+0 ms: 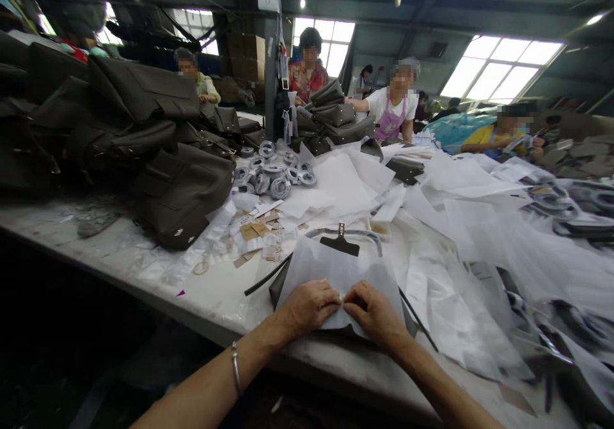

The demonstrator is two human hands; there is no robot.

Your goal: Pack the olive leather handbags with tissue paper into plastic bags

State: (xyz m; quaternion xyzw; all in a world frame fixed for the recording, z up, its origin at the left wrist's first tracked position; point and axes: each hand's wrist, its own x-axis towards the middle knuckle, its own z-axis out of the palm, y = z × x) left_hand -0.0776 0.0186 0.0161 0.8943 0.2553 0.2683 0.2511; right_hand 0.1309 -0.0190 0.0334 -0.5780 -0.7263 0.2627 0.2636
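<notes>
A dark handbag (279,283) lies at the table's front edge, mostly covered by a white packing sheet (345,266). Beyond the sheet show its wrapped handle (316,232) and a dark flap with a metal clasp (340,243). Thin dark straps stick out on both sides. My left hand (309,304) rests on the sheet, its fingers curled and closed at the middle. Facing it, my right hand (377,311) pinches at the same spot, thumb and forefinger together. The fingertips almost meet over the sheet; a tiny pale bit between them is too small to make out.
Dark bags (187,186) are heaped on the left of the table (144,263). Wrapped strap coils (281,186), paper tags (254,229) and loose white sheets (336,176) lie behind. More sheets and straps cover the right. Several co-workers stand across the table, near a post (272,64).
</notes>
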